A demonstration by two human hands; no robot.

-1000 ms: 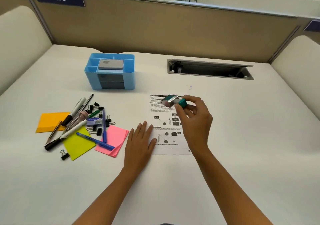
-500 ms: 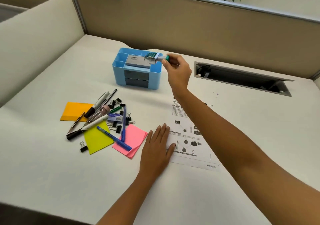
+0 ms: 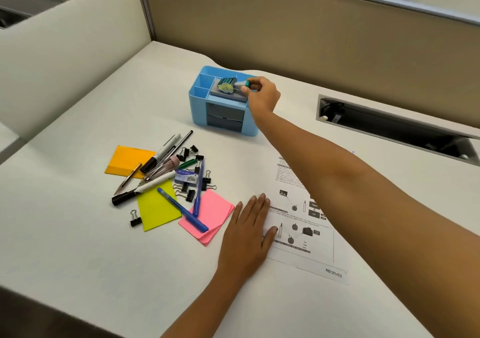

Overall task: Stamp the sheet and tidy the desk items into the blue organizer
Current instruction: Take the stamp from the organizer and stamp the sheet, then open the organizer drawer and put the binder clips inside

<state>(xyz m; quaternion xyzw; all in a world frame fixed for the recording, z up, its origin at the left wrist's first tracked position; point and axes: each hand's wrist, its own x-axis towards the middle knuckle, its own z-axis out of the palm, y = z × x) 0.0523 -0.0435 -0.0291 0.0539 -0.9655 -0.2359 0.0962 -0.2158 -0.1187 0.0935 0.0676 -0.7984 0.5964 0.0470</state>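
Observation:
My right hand (image 3: 261,96) reaches across the desk and pinches the green handle of a roller stamp (image 3: 230,85), holding it over the grey pad that lies on top of the blue organizer (image 3: 201,105). My left hand (image 3: 248,236) lies flat with straight fingers on the left edge of the printed sheet (image 3: 306,239), which bears the word RECEIVED near its lower right corner. Left of the sheet lies a heap of pens (image 3: 181,209), markers and binder clips (image 3: 135,218) on orange (image 3: 124,159), yellow (image 3: 155,211) and pink sticky notes (image 3: 215,207).
A cable slot (image 3: 394,127) is cut into the desk at the right rear. Beige partition walls stand behind and to the left. A small staple box (image 3: 185,176) sits among the clips.
My right hand has carried the stamp from above the sheet over to the organizer and lowered it onto the grey pad. The left hand stays on the sheet's edge.

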